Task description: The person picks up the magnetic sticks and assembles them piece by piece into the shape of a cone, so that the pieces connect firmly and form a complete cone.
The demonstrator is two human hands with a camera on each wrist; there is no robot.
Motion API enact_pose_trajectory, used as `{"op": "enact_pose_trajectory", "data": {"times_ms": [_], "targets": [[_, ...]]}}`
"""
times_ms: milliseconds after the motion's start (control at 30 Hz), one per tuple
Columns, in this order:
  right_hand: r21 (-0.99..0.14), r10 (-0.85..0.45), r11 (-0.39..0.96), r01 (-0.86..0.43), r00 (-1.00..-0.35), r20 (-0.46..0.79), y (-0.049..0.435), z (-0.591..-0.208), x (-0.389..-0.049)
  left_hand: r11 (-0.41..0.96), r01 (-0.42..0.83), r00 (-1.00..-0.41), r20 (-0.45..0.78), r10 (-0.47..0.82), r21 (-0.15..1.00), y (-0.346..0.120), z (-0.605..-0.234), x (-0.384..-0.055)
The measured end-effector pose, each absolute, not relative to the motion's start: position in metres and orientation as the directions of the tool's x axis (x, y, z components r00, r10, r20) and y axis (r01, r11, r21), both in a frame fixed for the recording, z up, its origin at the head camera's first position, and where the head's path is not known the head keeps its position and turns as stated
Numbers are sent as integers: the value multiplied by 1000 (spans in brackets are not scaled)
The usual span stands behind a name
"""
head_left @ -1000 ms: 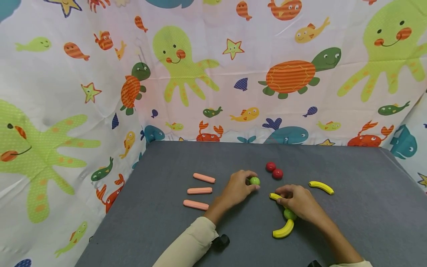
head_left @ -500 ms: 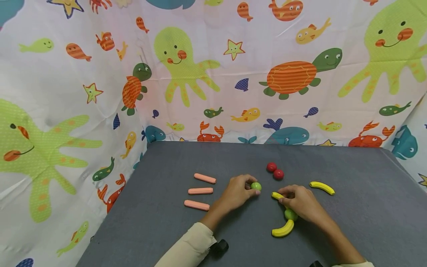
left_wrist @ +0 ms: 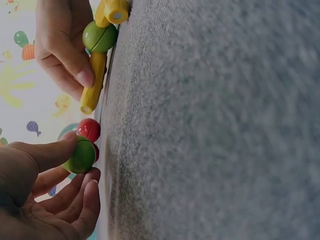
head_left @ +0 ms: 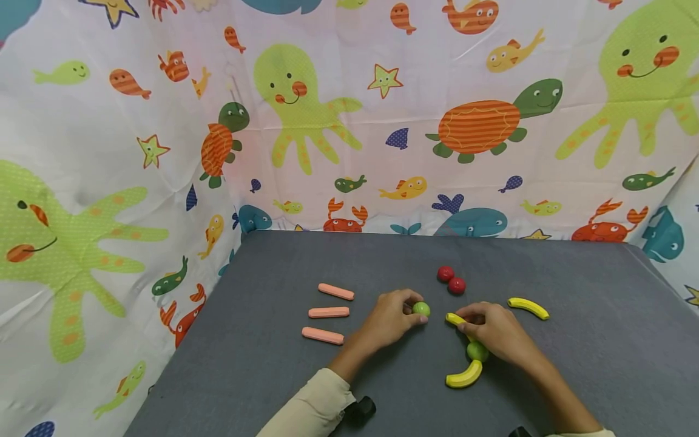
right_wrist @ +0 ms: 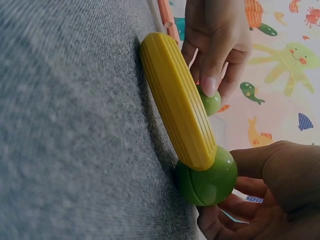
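Observation:
Between thumb and fingers, my left hand (head_left: 390, 318) pinches a green ball (head_left: 421, 309), also seen in the left wrist view as a shiny green ball (left_wrist: 80, 156). My right hand (head_left: 494, 331) pinches a yellow curved rod (head_left: 454, 318) near its free end. That rod joins a second green ball (head_left: 476, 351), partly covered by the right hand in the head view. From the same ball, another yellow curved rod (head_left: 464, 375) extends toward the front; it looms large in the right wrist view. A short gap separates the left hand's ball from the held rod's tip.
Two red balls (head_left: 456, 285) sit together just beyond the hands. A loose yellow curved rod (head_left: 527, 308) lies at right. Three pink straight rods (head_left: 327, 312) are spread at left on the grey table (head_left: 273, 376). A printed cloth (head_left: 349, 139) hangs behind the table.
The left hand has come slightly toward the front and right with its green ball, which has also turned a little. The right hand and its joined pieces have hardly moved.

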State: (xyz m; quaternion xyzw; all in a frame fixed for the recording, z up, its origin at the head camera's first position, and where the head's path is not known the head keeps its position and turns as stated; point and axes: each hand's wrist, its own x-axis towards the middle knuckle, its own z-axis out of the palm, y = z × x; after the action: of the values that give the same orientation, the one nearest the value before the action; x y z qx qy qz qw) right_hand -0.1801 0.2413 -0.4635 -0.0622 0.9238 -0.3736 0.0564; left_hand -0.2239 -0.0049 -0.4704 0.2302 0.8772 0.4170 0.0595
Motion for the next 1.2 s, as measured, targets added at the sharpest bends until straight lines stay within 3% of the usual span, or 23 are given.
{"op": "enact_pose_trajectory", "data": {"times_ms": [1200], "targets": [[-708,-181,700,-97,-983,-44,233,-464,-177,528,406,-832,64,551,746,11,-471,-220]]}}
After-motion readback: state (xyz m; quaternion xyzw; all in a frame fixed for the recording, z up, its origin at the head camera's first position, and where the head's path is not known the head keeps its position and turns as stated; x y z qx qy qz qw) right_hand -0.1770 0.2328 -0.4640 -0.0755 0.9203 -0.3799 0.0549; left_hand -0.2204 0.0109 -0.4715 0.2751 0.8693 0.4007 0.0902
